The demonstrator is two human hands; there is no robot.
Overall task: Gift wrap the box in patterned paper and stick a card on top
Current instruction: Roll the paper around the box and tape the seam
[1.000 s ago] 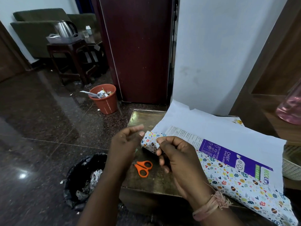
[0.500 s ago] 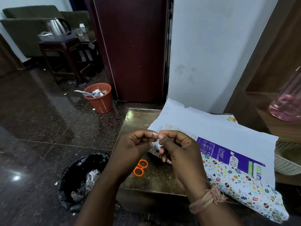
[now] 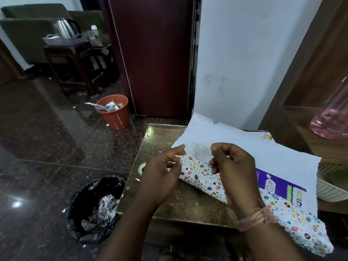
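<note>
Purple box half hidden by R hand.

This looks like a lived-in room of a home or guest lodging. A green sofa stands by the far wall, a kettle sits on a dark wooden stool, and an orange waste bin rests on the polished stone floor beside a maroon door.
</note>
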